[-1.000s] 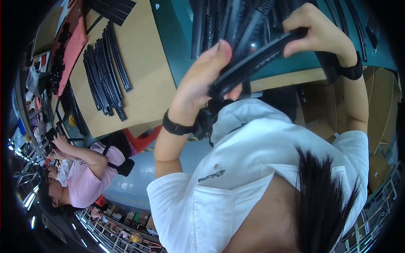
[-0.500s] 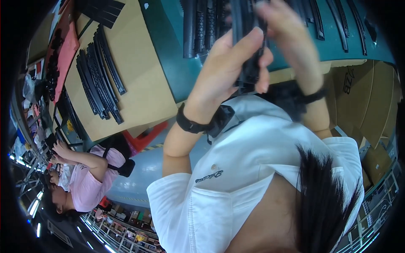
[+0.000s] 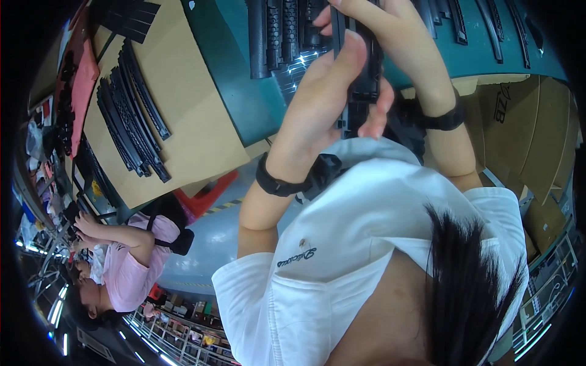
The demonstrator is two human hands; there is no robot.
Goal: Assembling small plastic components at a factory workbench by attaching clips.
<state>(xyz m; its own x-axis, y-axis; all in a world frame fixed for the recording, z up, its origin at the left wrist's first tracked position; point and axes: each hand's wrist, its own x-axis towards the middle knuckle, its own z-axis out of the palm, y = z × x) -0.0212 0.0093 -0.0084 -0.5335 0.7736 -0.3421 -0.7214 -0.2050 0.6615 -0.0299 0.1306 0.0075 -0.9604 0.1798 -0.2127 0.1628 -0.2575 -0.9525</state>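
Observation:
My left hand (image 3: 323, 94) is wrapped round a long black plastic strip-shaped part (image 3: 367, 86), its thumb pressed along the top and its fingertips showing on the far side. The part points away from me, over the front edge of the green table; its far end runs out at the top of the view. Higher up on the same part, my right hand (image 3: 394, 27) grips it with curled fingers, partly cut off by the frame edge. Just left of my hands, several similar black strips (image 3: 274, 39) lie side by side on the table, beside a shiny clear plastic sheet (image 3: 294, 76).
More black strips (image 3: 461, 27) lie at the far right of the green table (image 3: 235, 79). A cardboard sheet (image 3: 201, 140) on the left carries several curved black strips (image 3: 131, 116). Cardboard boxes (image 3: 528, 134) stand at right. A co-worker in pink (image 3: 131, 274) works at lower left.
My right hand, blurred and off to the right before, now grips the upper part of the black strip. My left hand keeps its hold. The view has shifted slightly.

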